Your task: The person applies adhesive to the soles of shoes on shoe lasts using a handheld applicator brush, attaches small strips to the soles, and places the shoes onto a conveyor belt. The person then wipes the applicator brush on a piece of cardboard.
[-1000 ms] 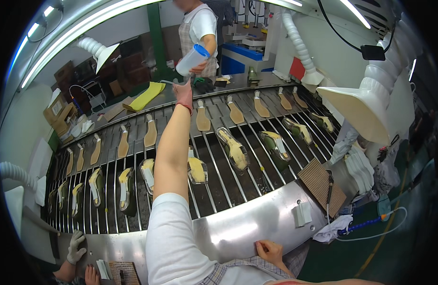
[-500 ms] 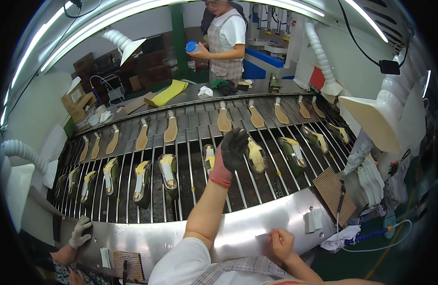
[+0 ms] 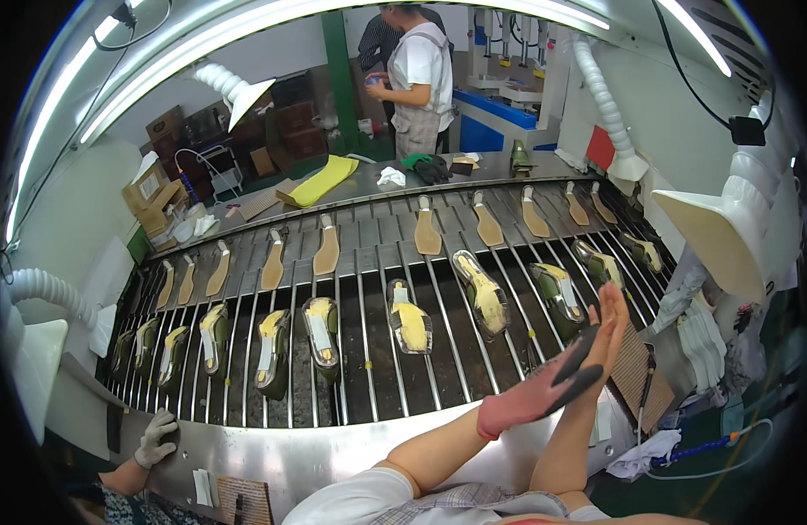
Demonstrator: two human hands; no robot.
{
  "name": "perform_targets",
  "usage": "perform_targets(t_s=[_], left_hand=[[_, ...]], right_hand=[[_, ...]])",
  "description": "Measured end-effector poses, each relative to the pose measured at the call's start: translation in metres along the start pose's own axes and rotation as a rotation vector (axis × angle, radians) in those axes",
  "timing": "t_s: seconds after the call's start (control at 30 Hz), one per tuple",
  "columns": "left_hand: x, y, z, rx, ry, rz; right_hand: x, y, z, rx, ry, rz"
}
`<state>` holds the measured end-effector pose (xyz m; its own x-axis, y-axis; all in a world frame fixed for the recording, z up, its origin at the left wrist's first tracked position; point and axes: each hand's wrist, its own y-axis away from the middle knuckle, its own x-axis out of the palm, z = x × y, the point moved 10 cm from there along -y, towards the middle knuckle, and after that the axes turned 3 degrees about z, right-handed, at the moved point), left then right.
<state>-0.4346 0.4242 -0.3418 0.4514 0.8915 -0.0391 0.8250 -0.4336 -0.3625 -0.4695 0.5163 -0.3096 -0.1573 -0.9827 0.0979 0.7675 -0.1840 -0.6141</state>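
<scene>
My left hand [image 3: 543,381], in a red glove with black fingers, reaches right above the front metal edge. Its fingers stretch out against or just in front of my bare right hand [image 3: 610,324]. That one points upward with straight fingers. Part of its palm is hidden by the glove, and I see nothing held in either. Behind them a green lasted shoe upper [image 3: 557,293] lies bottom up on the rods. To its left sit another lasted upper [image 3: 482,293] with a pale yellow bottom and one [image 3: 410,319] with a white strip.
Several tan soles [image 3: 427,227] line the conveyor's far side. A co-worker's gloved hand [image 3: 156,439] rests on the front metal edge [image 3: 246,446] at left. Another person [image 3: 417,79] stands beyond. White exhaust hoods [image 3: 714,236] hang at the sides; corrugated cardboard [image 3: 644,376] lies at right.
My left hand has swung from over the uppers toward the lower right, beside my right hand, which has risen and straightened its fingers. The person beyond has turned away.
</scene>
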Motion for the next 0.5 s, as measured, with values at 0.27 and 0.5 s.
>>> perform_targets(t_s=[0.27, 0.5], left_hand=[[0.022, 0.008, 0.032, -0.210, -0.070, 0.226], [-0.019, -0.001, 0.047, -0.194, 0.819, -0.038]], right_hand=[[-0.049, -0.009, 0.013, -0.084, 0.045, -0.115], [0.009, 0.001, 0.016, 0.079, 0.217, 0.314]])
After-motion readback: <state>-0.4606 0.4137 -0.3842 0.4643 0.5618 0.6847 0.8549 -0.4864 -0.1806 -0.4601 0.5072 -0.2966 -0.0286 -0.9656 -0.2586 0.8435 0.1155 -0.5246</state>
